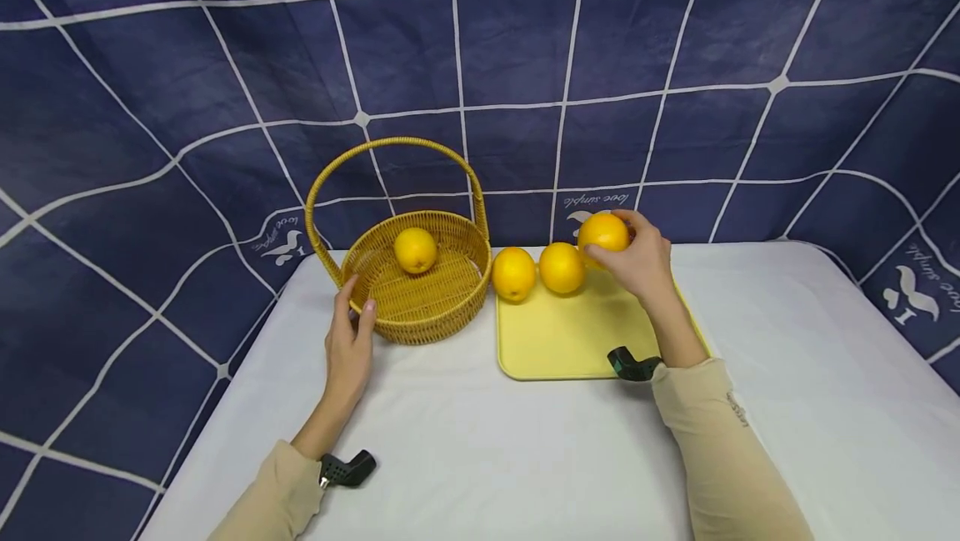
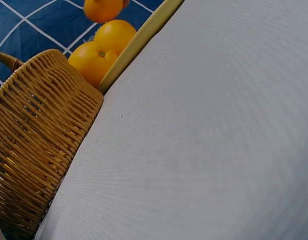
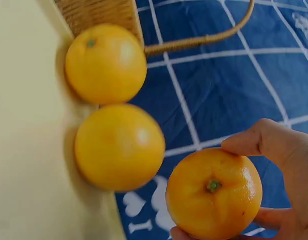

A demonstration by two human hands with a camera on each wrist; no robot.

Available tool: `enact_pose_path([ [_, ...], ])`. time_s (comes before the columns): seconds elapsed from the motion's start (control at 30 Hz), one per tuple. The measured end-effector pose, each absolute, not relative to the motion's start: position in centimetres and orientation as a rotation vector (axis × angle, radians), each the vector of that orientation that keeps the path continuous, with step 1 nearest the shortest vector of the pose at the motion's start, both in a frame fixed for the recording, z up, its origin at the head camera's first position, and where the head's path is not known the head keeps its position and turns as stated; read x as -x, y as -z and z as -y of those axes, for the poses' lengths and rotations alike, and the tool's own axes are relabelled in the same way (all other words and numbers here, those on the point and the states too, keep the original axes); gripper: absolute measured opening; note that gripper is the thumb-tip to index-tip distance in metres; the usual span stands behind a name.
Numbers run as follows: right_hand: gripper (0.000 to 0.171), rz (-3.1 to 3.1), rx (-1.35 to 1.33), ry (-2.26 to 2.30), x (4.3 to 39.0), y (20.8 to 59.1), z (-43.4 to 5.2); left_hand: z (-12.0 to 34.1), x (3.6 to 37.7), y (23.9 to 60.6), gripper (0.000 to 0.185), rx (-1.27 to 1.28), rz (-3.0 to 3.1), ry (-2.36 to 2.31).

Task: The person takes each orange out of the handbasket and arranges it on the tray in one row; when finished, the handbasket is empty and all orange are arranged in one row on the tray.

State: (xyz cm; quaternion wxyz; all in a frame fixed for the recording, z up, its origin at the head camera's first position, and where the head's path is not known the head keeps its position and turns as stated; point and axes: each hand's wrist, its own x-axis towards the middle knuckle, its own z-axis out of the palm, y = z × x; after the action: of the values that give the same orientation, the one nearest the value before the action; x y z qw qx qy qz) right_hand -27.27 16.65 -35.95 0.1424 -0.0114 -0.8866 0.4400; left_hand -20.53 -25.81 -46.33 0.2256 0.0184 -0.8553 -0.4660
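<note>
Above the far edge of the yellow tray, the right hand grips one orange, lifted clear of the two oranges left there. Loosely uncurled, the left hand steadies the wicker basket, which holds one orange. Pickup looks done; next comes a carry leftward under the handle, then a gentle release

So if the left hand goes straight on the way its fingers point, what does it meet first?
Probably nothing new: the left hand already touches the wicker basket at its near wall, so that wall blocks it.
</note>
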Motion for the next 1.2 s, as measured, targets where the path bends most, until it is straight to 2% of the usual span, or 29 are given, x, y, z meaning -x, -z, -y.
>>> enact_pose_path([
  [0.43,0.076,2.725,0.127,-1.343,29.0,40.4,-17.7,26.2,20.6,46.4,0.056,-0.081,2.365,1.308],
  [0.93,0.079,2.616,0.174,-1.33,28.4,39.7,-18.1,25.8,20.8,46.3,0.055,-0.05,2.363,1.299],
  [1.2,0.07,2.502,0.103,-1.226,28.1,37.8,-16.7,25.9,20.7,46.3,0.056,-0.048,2.363,1.317],
])
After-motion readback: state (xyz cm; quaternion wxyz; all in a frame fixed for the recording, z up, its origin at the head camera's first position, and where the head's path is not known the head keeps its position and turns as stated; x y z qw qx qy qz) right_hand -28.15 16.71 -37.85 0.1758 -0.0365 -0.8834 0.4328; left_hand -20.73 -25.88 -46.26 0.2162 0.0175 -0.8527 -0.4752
